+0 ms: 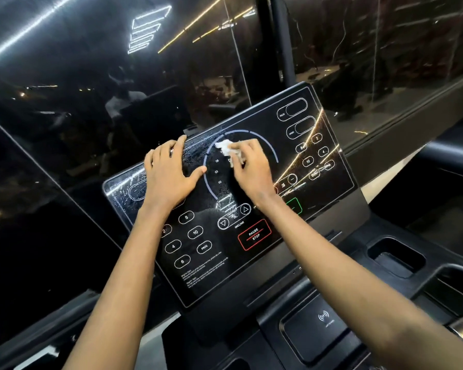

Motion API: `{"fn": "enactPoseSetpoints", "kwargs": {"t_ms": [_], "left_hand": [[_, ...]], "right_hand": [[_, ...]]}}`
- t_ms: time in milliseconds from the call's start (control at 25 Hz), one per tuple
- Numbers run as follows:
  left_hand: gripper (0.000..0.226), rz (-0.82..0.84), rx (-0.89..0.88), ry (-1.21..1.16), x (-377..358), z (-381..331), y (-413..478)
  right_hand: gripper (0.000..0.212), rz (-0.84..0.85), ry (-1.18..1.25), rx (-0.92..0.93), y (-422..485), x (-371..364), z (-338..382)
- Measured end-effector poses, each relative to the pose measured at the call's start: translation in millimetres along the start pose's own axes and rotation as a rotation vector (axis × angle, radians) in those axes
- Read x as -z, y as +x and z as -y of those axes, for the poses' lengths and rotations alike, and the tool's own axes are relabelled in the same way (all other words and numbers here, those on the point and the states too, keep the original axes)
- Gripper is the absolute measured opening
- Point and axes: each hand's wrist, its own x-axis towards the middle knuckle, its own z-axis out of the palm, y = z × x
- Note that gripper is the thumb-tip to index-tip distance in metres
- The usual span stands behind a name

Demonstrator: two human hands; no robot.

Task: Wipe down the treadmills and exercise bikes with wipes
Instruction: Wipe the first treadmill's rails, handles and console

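A person stands at a glossy black treadmill console (334, 177). The left hand (169, 172) lies flat on the upper left of the console, fingers straight and spread, holding nothing. The right hand (251, 169) pinches a crumpled white wipe (226, 148) in its curled fingertips and presses it on the screen by the top of a ring dial. The wipe sticks out beyond the fingertips, toward the left hand. Streaks mark the glass under and beside the left hand.

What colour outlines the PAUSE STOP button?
Red; the PAUSE STOP button shows best in the head view.
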Motion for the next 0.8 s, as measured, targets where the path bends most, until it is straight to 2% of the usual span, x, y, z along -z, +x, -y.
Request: {"fn": "enactPoseSetpoints", "kwargs": {"t_ms": [80, 280, 440, 560, 640, 720, 800], "left_hand": [[0.081, 0.001, 0.005, -0.011, 0, 1, 0], [0.082, 0.014, 0.011, -0.012, 0, 2, 0], [0.082, 0.011, 0.024, 0.006, 2, -1, 2], [0.084, 0.039, 0.051, -0.016, 1, -8, 3], [0.085, 0.049, 0.071, -0.038, -1, -15, 4], [0.085, 0.042, 0.034, -0.035, -6, -26, 6], [0.085, 0.039, -0.003, -0.024, -10, -36, 8]], "right_hand": [[0.015, 0.075, -0.022, 0.102, 13, -8, 9], [0.012, -0.098, -0.004, -0.033, 38, -5, 0], [0.013, 0.028, -0.044, 0.130, 41, -10, 4], [0.012, -0.096, -0.014, 0.028, 50, 3, -3], [0.011, -0.096, -0.013, 0.032, 34, 3, -4], [0.009, -0.014, -0.025, 0.059, 2, 4, -7], [0.010, 0.000, -0.037, 0.023, -32, 16, -20]]}}
